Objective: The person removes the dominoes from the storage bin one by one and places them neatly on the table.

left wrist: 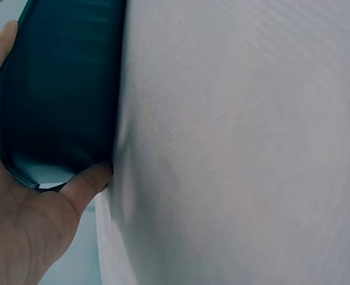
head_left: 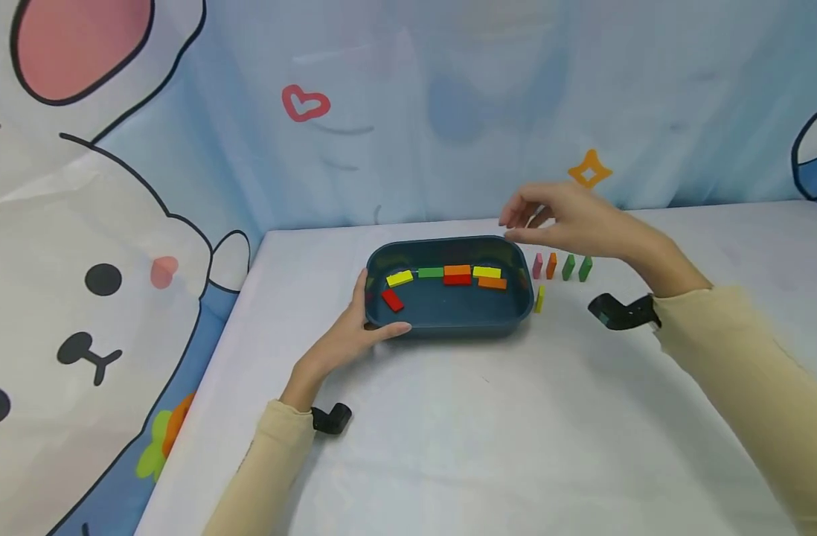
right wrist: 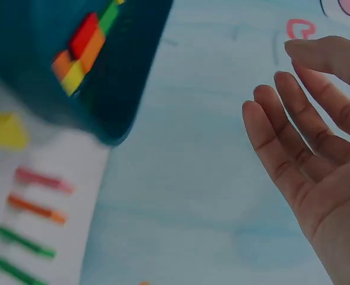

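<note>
A dark teal rectangular bin (head_left: 449,330) sits on the white table. Around its left end is my left hand (head_left: 344,327), thumb at the front side and fingers along the far side; the left wrist view shows the thumb (left wrist: 88,185) against the bin wall. Inside lie several small coloured blocks, among them a red block (head_left: 392,300), a green block (head_left: 431,272) and a yellow block (head_left: 399,278). My right hand (head_left: 569,216) hovers over the bin's back right corner, fingers loosely bent and holding nothing; the right wrist view shows its bare palm (right wrist: 335,178).
Right of the bin, a pink block (head_left: 538,266), an orange block (head_left: 551,266) and two green blocks (head_left: 568,267) stand in a row. A yellow block (head_left: 539,299) stands nearer, close beside the bin wall. Behind the table hangs a printed blue curtain (head_left: 435,134).
</note>
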A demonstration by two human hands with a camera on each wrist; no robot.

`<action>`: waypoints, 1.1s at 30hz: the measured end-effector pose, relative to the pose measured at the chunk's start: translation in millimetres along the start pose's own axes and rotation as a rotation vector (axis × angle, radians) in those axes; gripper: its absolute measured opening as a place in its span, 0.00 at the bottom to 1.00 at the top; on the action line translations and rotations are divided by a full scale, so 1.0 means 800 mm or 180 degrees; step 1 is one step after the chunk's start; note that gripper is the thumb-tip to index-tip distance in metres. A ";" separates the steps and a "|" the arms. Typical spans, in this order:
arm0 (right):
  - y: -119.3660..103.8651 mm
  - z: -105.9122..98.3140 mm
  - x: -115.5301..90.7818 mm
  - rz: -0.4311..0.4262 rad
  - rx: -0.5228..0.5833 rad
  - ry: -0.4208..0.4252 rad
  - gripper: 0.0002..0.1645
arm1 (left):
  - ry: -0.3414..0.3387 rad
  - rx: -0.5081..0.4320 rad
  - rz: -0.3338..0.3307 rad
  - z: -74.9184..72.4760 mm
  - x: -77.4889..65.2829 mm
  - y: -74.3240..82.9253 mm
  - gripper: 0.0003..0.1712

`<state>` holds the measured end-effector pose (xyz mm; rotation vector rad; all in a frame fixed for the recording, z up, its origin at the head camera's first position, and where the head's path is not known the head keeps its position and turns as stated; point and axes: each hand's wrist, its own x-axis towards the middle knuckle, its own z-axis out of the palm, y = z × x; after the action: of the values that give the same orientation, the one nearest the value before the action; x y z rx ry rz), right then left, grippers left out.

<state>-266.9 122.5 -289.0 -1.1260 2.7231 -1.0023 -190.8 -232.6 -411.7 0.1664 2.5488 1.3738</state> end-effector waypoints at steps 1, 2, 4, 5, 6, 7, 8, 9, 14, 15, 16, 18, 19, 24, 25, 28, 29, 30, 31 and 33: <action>-0.006 0.002 0.008 -0.0026 -0.0013 -0.0082 0.09 | -0.0015 -0.0001 0.0000 0.002 0.000 0.000 0.75; -0.011 0.004 0.017 -0.0046 -0.0021 -0.0174 0.08 | -0.0026 -0.0004 0.0000 0.003 -0.001 0.000 0.75; -0.020 0.012 0.035 -0.0066 -0.0061 -0.0390 0.06 | -0.0021 -0.0009 -0.0008 0.005 -0.002 0.000 0.74; -0.023 0.017 0.044 -0.0086 -0.0076 -0.0496 0.06 | -0.0009 -0.0018 -0.0009 0.006 -0.002 0.001 0.74; -0.025 0.022 0.053 -0.0122 -0.0078 -0.0588 0.06 | 0.0007 -0.0019 -0.0011 0.006 -0.003 0.002 0.73; -0.026 0.028 0.061 -0.0166 -0.0082 -0.0664 0.06 | 0.0021 -0.0035 -0.0015 0.006 -0.004 0.003 0.73; -0.026 0.034 0.069 -0.0200 -0.0111 -0.0711 0.06 | 0.0027 -0.0066 -0.0003 0.006 -0.004 0.004 0.72; -0.025 0.041 0.077 -0.0232 -0.0149 -0.0754 0.05 | 0.0031 -0.0083 0.0003 0.006 -0.005 0.005 0.72; -0.016 0.075 0.105 -0.0243 -0.0315 -0.0999 0.07 | -0.0001 -0.0099 0.0032 0.008 -0.007 0.007 0.73; -0.013 0.081 0.109 -0.0192 -0.0328 -0.1067 0.08 | -0.0003 -0.0072 0.0022 0.009 -0.007 0.007 0.74; -0.011 0.085 0.112 -0.0117 -0.0325 -0.1133 0.09 | -0.0010 -0.0054 0.0019 0.010 -0.007 0.008 0.75; -0.006 0.093 0.117 0.0018 -0.0366 -0.1229 0.10 | -0.0012 -0.0025 0.0016 0.012 -0.007 0.009 0.75; -0.004 0.097 0.119 0.0092 -0.0390 -0.1278 0.11 | -0.0012 -0.0008 0.0017 0.013 -0.007 0.009 0.75; -0.004 0.109 0.125 0.0379 -0.0452 -0.1533 0.17 | -0.0047 0.0008 0.0042 0.014 -0.008 0.012 0.74; -0.006 0.111 0.125 0.0417 -0.0479 -0.1561 0.19 | -0.0053 0.0005 0.0053 0.014 -0.008 0.013 0.74; -0.008 0.117 0.128 0.0454 -0.0621 -0.1612 0.23 | -0.0048 -0.0008 0.0085 0.013 -0.008 0.014 0.75; -0.008 0.120 0.129 0.0465 -0.0675 -0.1636 0.24 | -0.0047 -0.0018 0.0096 0.013 -0.008 0.014 0.75; -0.008 0.123 0.129 0.0480 -0.0717 -0.1664 0.23 | -0.0050 -0.0021 0.0096 0.013 -0.008 0.014 0.74; -0.008 0.126 0.130 0.0499 -0.0760 -0.1694 0.23 | -0.0056 -0.0027 0.0100 0.013 -0.008 0.013 0.74; -0.007 0.131 0.131 0.0542 -0.0805 -0.1752 0.21 | -0.0069 -0.0008 0.0072 0.013 -0.007 0.013 0.74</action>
<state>-313.6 -5.3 -347.4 -0.9881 2.4680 -0.2699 -182.7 -219.9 -407.7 0.2091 2.5352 1.3756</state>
